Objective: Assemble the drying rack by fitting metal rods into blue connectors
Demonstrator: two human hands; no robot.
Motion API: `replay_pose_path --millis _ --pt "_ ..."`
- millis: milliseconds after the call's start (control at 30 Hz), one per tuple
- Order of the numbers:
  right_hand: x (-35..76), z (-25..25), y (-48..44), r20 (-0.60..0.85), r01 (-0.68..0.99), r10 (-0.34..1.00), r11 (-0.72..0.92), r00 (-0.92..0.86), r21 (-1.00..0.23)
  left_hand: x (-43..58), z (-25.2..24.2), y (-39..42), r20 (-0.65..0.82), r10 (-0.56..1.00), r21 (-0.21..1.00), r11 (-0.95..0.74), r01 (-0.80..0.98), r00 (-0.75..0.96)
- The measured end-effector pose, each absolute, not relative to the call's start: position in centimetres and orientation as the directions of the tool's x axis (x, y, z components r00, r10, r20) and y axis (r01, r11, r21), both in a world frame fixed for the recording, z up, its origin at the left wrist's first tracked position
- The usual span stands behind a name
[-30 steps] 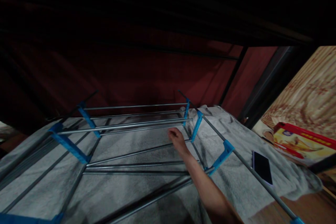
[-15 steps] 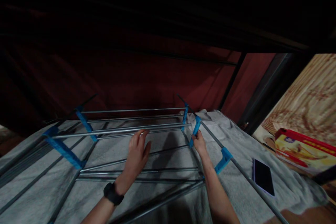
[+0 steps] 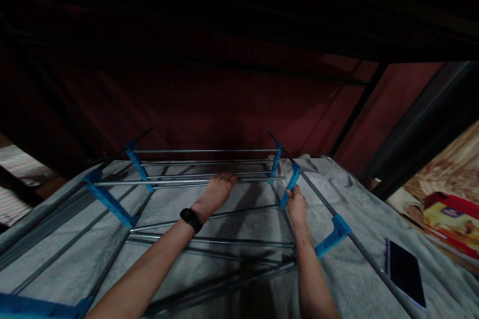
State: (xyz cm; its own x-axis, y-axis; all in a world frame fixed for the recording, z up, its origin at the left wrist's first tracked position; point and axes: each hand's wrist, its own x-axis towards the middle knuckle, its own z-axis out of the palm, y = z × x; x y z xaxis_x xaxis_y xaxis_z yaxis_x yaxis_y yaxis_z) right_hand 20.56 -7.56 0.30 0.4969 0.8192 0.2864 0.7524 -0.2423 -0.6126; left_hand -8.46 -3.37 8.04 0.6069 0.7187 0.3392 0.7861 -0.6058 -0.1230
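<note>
A folding drying rack (image 3: 168,232) of grey metal rods and blue plastic brackets lies on a grey towel (image 3: 344,199). My left hand (image 3: 219,189), with a black watch on its wrist, is curled over one of the far metal rods (image 3: 157,181). My right hand (image 3: 297,204) is closed round a blue bracket (image 3: 291,185) at the rack's right side. A second blue bracket (image 3: 333,239) sits on the side rail just right of my right forearm.
A dark phone (image 3: 406,271) lies on the towel at the right. A red and yellow box (image 3: 452,219) sits further right. Dark red fabric (image 3: 209,104) and black frame bars rise behind the rack. The scene is dim.
My left hand came into view, reached forward and closed over the far rod. My right hand moved right from the middle rods and gripped the blue bracket. The view shifted slightly right.
</note>
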Motion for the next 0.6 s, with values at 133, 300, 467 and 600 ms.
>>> replay_pose_path --millis 133,300,467,600 --pt "19.8 0.6 -7.0 0.289 0.749 0.794 -0.287 0.535 -0.598 -8.5 7.7 -4.0 0.344 0.707 -0.126 -0.618 0.776 0.618" --pt "18.7 0.9 -6.6 0.278 0.729 0.774 -0.318 0.569 -0.606 -8.4 8.2 -4.5 0.334 0.7 -0.117 -0.634 0.765 0.631" --pt "18.5 1.1 -6.5 0.273 0.723 0.76 -0.346 0.59 -0.599 -8.0 8.0 -4.6 0.321 0.7 -0.098 -0.646 0.757 0.638" --pt "18.5 1.0 -6.6 0.286 0.734 0.779 -0.303 0.559 -0.608 -8.1 7.6 -4.3 0.334 0.709 -0.095 -0.631 0.77 0.622"
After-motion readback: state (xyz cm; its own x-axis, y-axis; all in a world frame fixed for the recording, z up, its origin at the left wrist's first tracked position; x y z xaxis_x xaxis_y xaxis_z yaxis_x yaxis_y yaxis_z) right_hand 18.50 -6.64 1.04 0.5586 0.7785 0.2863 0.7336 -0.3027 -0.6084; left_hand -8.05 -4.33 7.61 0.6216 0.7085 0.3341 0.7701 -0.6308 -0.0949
